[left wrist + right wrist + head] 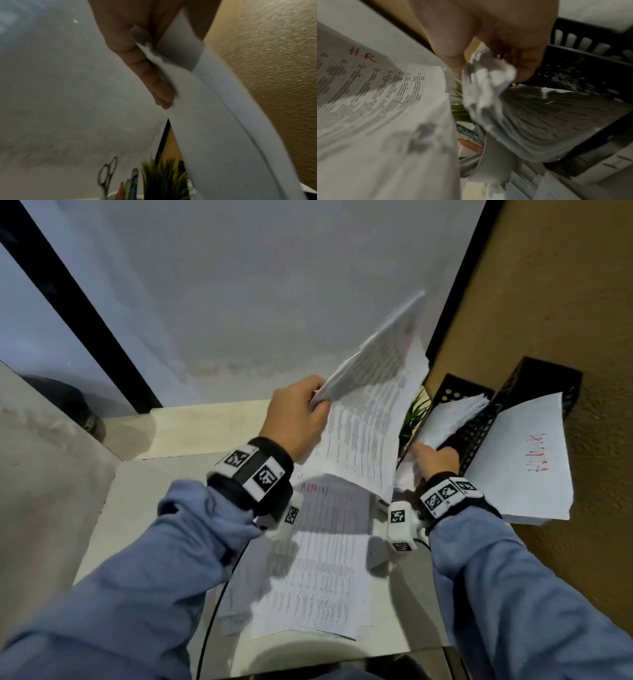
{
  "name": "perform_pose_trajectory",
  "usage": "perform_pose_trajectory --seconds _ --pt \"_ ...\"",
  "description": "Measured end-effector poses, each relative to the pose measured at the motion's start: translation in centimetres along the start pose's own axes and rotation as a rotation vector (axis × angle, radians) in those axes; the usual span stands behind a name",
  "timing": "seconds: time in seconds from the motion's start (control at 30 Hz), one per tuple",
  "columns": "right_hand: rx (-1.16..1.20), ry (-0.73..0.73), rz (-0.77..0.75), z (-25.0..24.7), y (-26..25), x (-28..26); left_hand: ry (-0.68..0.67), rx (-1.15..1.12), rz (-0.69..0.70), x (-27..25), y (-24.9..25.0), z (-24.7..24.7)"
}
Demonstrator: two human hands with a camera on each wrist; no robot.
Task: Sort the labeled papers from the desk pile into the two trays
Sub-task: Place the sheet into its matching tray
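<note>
My left hand [317,402] pinches the corner of a few printed sheets [370,412] and holds them lifted over the desk; the top one bears a red "H.R" [363,55]. In the left wrist view my fingers [154,75] lie along the raised paper [214,121]. My right hand [433,455] grips the near end of a paper bundle [452,416] that lies in the nearer black tray [479,433]. The second black tray [548,381] holds a sheet with red lettering [520,467]. The desk pile [318,570] lies below my wrists, its top sheet marked "ADMIN".
A small green plant [416,409] stands between the raised sheets and the trays. A cup with scissors [106,174] and pens [133,181] sits by it. A brown textured wall [548,285] runs right behind the trays. A black cable [209,621] hangs off the desk's front edge.
</note>
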State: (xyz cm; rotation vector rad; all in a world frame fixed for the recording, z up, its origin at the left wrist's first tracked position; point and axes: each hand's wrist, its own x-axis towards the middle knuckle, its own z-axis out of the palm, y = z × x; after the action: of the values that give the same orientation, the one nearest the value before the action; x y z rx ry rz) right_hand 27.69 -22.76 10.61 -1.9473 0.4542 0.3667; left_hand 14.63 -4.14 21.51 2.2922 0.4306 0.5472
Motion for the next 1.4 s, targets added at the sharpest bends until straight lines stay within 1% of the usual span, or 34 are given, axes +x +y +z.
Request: perform_pose_trajectory --seconds 0.03,0.17,0.27,0.37,0.43,0.5,0.57,0.67,0.77,0.8,0.87,0.93,1.0,1.07,1.13,1.17,1.2,1.23,1.3,1.33,1.37,1.4 --pt "0.055 -0.019 -0.029 -0.3 0.2 0.4 -0.018 0.025 0.033 0.6 0.7 0.5" --pt "0.06 -0.03 -0.258 -2.0 0.4 1.0 -0.088 0.05 0.095 2.2 3.5 2.8" --pt "0.051 -0.073 -0.359 -3.2 0.1 1.1 -0.138 0.123 0.145 3.0 5.0 5.0" --pt "0.007 -0.069 -0.436 -3.9 -0.9 1.5 -0.189 0.223 0.196 3.5 6.1 7.2" --pt "-0.021 -0.094 -0.451 -4.2 -2.0 1.5 -0.223 0.234 0.206 3.6 6.6 8.7" --pt "-0.066 -0.1 -0.475 -4.4 -3.2 1.3 -0.25 0.23 0.207 3.8 7.0 10.2" --pt "-0.125 -0.09 -0.506 -4.6 -4.3 1.4 -0.276 0.214 0.175 4.1 7.0 11.8" --pt "-0.25 -0.047 -0.569 -4.8 -5.5 1.3 -0.296 0.166 0.084 4.5 6.1 14.5" --pt "-0.406 -0.015 -0.528 -4.1 -5.0 1.4 -0.378 0.13 -0.036 4.3 4.2 16.8" --pt "-0.468 -0.034 -0.491 -3.6 -4.4 1.4 -0.43 0.128 -0.068 4.1 3.5 17.4" --pt "-0.557 -0.118 -0.4 -2.8 -2.8 1.6 -0.53 0.139 -0.107 3.6 2.2 18.1" --pt "-0.565 -0.161 -0.367 -2.3 -1.4 1.9 -0.561 0.082 -0.124 3.1 1.2 17.8" --pt "-0.524 -0.123 -0.396 -2.3 -1.0 1.9 -0.497 -0.08 -0.145 2.4 0.7 16.6" --pt "-0.449 -0.047 -0.491 -2.7 -0.9 1.3 -0.384 -0.256 -0.202 1.4 -0.1 14.8" --pt "-0.317 0.022 -0.599 -3.2 -1.0 0.3 -0.28 -0.324 -0.272 0.2 -2.3 13.0" --pt "-0.239 0.036 -0.652 -3.3 -1.0 -0.6 -0.245 -0.285 -0.316 -0.4 -4.0 12.1" --pt "-0.168 0.016 -0.703 -3.3 -0.8 -1.6 -0.23 -0.199 -0.376 -1.1 -6.2 11.3" --pt "-0.111 -0.033 -0.753 -3.2 -0.4 -2.6 -0.249 -0.078 -0.448 -1.8 -8.7 10.6" --pt "-0.065 -0.174 -0.823 -2.5 1.0 -4.7 -0.364 0.153 -0.631 -3.7 -13.5 9.5" --pt "-0.065 -0.253 -0.834 -1.9 1.9 -5.6 -0.417 0.244 -0.73 -4.8 -15.5 9.1" --pt "-0.094 -0.324 -0.821 -1.1 3.0 -6.3 -0.446 0.325 -0.821 -6.0 -16.9 8.6" --pt "-0.137 -0.391 -0.801 -0.2 4.4 -6.8 -0.445 0.395 -0.892 -7.4 -18.0 8.2"
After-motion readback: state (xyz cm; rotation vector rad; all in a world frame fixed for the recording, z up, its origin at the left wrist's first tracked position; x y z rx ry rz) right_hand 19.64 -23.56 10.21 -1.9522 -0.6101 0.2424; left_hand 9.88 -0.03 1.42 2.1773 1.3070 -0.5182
